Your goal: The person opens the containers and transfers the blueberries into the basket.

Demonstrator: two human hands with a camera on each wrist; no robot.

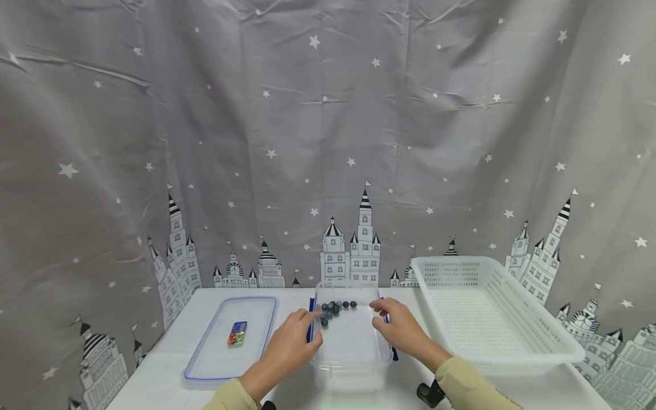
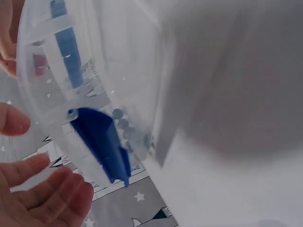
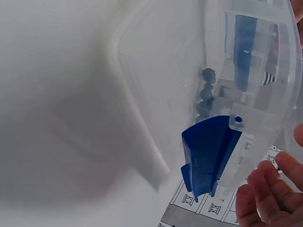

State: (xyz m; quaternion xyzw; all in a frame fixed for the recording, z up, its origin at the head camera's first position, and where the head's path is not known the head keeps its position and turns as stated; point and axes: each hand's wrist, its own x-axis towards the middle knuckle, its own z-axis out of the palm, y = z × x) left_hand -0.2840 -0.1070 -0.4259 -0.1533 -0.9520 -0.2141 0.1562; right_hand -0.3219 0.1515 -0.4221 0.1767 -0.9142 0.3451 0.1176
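A clear plastic box [image 1: 352, 373] with blue side latches stands in front of me. Several blueberries [image 1: 335, 307] lie in a loose cluster at its far left, two of them strung out to the right. Over the left rim reaches my left hand [image 1: 296, 335], its index finger extended close to the berries. My right hand [image 1: 404, 331] hovers by the right rim, thumb and fingers apart and slightly bent, with nothing between them. Each wrist view shows fingers outside the box beside a hanging blue latch, the left latch [image 2: 102, 144] and the right latch [image 3: 210, 153].
On the white table, a clear lid [image 1: 212, 357] with a blue-purple edge lies at left. A small colourful packet [image 1: 237, 334] rests on it. To the right stands a white perforated basket [image 1: 512, 360]. A grey curtain [image 1: 328, 142] with stars and castles hangs behind.
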